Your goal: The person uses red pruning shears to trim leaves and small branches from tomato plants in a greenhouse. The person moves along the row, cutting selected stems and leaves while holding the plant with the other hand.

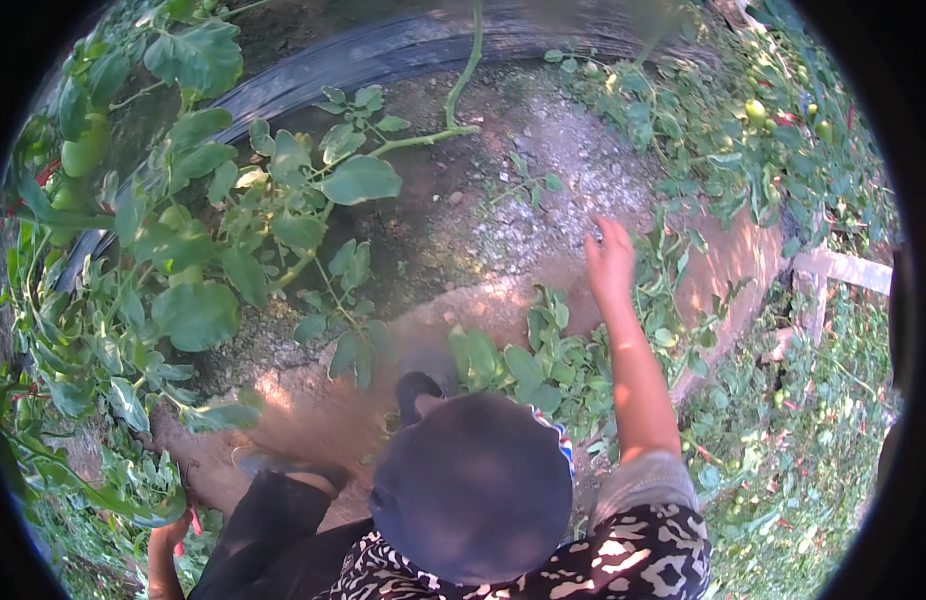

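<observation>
My right hand reaches forward over the soil at the right of centre. It holds nothing, and its fingers are partly spread. Close beside it stand leafy tomato stems, and a cut leafy shoot lies on the ground ahead of it. At the lower left, my left hand grips a red-handled hand tool; leaves and the hand hide most of the tool. A thick, bent tomato stem with broad leaves rises in front of me.
Green tomatoes hang among foliage at the left, and more at the upper right. Black plastic mulch film runs across the back. White granules cover some soil. A pale post with a crosspiece stands right. Low leaves grow before my feet.
</observation>
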{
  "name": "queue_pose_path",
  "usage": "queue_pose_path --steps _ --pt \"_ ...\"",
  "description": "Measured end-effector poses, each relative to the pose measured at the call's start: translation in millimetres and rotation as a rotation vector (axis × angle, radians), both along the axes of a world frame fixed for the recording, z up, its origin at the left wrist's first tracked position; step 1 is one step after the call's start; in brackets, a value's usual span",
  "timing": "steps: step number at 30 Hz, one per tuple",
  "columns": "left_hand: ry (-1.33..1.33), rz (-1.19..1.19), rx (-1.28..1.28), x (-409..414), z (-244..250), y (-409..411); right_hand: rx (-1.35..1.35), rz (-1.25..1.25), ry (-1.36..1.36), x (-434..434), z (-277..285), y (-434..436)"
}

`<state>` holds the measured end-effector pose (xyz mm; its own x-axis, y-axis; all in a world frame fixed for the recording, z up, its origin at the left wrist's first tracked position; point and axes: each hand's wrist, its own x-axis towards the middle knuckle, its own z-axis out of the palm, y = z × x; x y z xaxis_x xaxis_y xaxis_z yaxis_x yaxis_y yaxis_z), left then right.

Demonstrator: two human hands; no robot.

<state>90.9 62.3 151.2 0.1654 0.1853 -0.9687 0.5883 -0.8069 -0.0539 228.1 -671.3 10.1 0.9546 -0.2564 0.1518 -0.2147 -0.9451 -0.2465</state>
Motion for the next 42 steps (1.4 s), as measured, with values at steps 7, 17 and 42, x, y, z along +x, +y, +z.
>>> queue_pose_path --steps 7,17,42 --pt "-0.463 0.162 -0.232 -62.5 -68.1 110.2 -0.463 0.127 0.474 140.6 -87.7 27.0" --pt "-0.213 0.232 -0.13 -15.0 -31.7 40.7 0.274 0.409 0.097 196.4 -76.2 119.2" --pt "-0.034 -0.053 0.091 -15.6 -38.4 53.7 0.064 0.954 0.421 230.5 -109.4 325.4"
